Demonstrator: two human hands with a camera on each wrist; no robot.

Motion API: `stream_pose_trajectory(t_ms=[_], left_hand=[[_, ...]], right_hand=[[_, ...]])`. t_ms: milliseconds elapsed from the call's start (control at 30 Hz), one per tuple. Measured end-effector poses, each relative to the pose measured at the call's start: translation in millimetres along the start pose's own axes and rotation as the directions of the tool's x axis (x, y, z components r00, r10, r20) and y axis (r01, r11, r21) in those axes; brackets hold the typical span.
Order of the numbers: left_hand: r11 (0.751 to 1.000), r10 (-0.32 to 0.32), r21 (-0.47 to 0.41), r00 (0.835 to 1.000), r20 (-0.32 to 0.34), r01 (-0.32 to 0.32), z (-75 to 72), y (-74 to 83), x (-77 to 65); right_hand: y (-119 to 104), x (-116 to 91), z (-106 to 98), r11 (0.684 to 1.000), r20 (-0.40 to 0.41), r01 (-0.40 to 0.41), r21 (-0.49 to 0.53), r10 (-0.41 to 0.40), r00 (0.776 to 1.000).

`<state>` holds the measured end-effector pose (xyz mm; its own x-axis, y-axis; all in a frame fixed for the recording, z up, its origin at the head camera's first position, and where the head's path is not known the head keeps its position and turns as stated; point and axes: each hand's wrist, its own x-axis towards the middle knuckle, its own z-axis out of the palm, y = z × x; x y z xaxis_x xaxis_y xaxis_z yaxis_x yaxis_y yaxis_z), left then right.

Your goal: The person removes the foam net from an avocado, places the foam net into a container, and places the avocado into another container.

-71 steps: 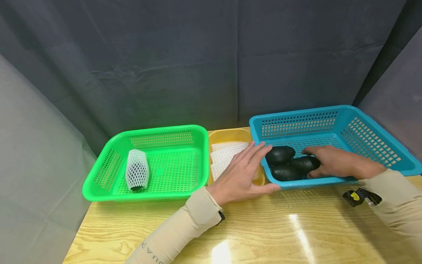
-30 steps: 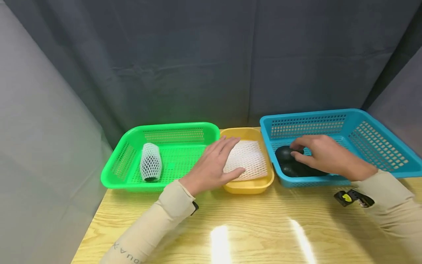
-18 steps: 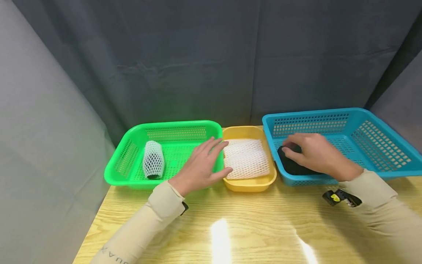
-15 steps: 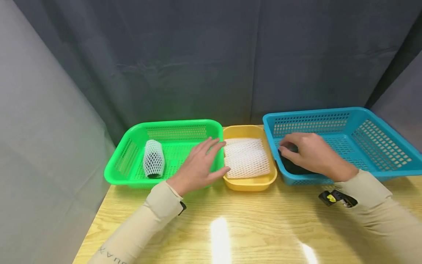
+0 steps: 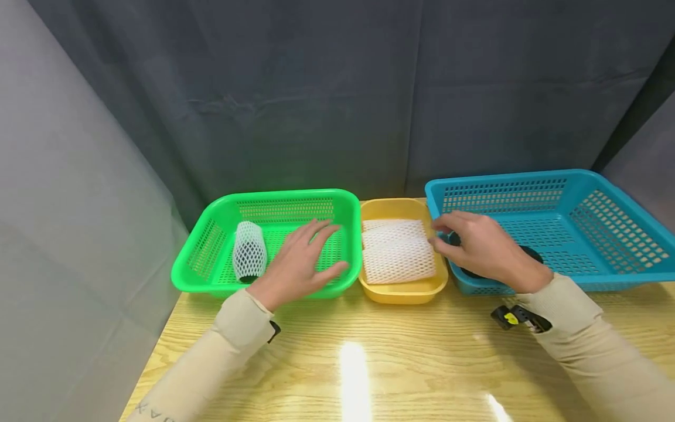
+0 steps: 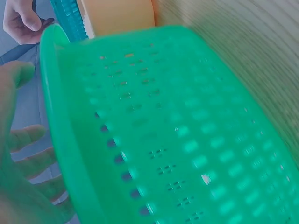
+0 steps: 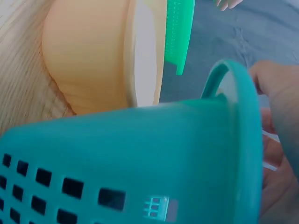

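In the head view my left hand hovers over the front right part of the green basket, fingers spread and holding nothing. Left of it, in that basket, lies a dark oval fruit in a white foam net sleeve, its black end showing. My right hand is over the left end of the blue basket, fingers loosely bent, thumb apart from the forefinger, nothing seen between them. Under it lie smooth black oval fruits, mostly hidden by the hand. Its fingertips reach the rim of the yellow basket.
White foam net sleeves lie flat in the yellow basket, which stands between the green and blue ones. All three stand on a wooden table. A dark cloth hangs behind, and a pale cloth at the left.
My right hand has moved left across the black fruits toward the yellow basket. My left hand has drawn left from over the yellow basket to the green one. The head view has shifted slightly.
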<state>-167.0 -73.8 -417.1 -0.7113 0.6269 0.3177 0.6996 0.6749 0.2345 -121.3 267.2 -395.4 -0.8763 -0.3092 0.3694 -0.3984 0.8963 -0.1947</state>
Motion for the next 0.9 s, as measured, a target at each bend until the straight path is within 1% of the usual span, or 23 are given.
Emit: stream_pose_trajectory(t_ms=[100,300,500,667,900], left_hand=[[1.0,-0.017,0.009,1.0,0.008,0.017,-2.7,-6.0,-3.3],[0.999,-0.041,0.036,0.999,-0.003,0.041,-8.0,-16.3,-7.3],[0.995,-0.079,0.06,0.997,-0.011,0.08,-12.3,-28.3,-10.8],[0.991,-0.126,0.053,0.992,-0.007,0.126,-13.8,-41.3,-14.2],[0.981,-0.185,0.054,0.983,0.006,0.185,-11.8,-60.8,-17.1]], right_hand=[[-4.1,1.9,1.3,1.0,0.009,-0.01,0.017,0.01,1.0],[-12.6,4.6,7.5,0.999,0.019,-0.025,0.042,0.024,1.0],[-18.8,8.9,15.3,0.992,0.052,-0.062,0.109,0.056,0.997],[-24.3,12.9,22.1,0.991,0.083,-0.08,0.103,0.072,0.994],[-28.4,15.4,31.1,0.991,0.089,-0.08,0.106,0.07,0.994]])
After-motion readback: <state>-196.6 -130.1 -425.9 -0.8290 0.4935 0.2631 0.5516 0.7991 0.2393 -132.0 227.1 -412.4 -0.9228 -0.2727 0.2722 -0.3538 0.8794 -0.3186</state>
